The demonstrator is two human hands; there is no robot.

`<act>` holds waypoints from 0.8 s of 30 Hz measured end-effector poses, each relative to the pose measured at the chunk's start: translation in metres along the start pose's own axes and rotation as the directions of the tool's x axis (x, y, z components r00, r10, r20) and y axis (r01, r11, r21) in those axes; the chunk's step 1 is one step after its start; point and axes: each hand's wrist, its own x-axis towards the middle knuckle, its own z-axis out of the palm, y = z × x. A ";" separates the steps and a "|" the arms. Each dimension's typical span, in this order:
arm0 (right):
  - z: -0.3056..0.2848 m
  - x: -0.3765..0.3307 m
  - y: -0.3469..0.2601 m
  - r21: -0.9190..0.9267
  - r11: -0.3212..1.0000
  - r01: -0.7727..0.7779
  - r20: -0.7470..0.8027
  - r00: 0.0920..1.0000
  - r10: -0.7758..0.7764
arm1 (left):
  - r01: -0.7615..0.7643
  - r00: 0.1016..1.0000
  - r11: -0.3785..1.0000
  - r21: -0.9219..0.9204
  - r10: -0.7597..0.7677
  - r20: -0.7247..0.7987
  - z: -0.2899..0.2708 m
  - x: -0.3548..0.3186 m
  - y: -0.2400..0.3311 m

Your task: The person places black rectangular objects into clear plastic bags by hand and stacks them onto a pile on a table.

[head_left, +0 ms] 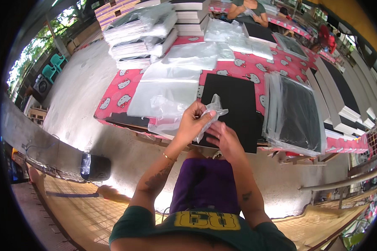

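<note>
My left hand (pixel 192 120) pinches a crumpled clear plastic bag (pixel 168 109) near the table's front edge. The bag trails off to the left over a layer of flat clear plastic bags (pixel 163 87). Just right of it, my right hand (pixel 227 141) has its fingers stretched toward the bunched plastic; its fingertips are partly hidden there. Beneath and beyond both hands lies a flat black board (pixel 232 94). To its right rests a stack of black boards wrapped in clear plastic (pixel 297 111).
The table wears a pink patterned cloth (pixel 113 88). Plastic-wrapped stacks (pixel 138 35) rise at the far left, with piles of black-topped boards (pixel 191 19) beside them. More board stacks (pixel 341 94) line the right side. Another person (pixel 249 10) sits across. A broom (pixel 109 193) lies below left.
</note>
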 end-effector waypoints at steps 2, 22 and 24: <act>-0.008 0.009 0.006 0.062 0.994 0.089 -0.085 0.993 -0.084 | 0.039 0.998 0.997 0.063 -0.042 0.039 0.004 -0.012 0.000; -0.049 -0.019 0.040 -0.340 0.868 0.361 -0.459 0.743 -0.488 | 0.057 0.984 0.940 0.336 0.004 -0.177 -0.006 -0.023 -0.001; -0.047 -0.020 0.042 -0.253 0.906 0.340 -0.433 0.797 -0.420 | -0.073 0.996 0.937 0.341 0.084 -0.019 0.003 -0.022 0.006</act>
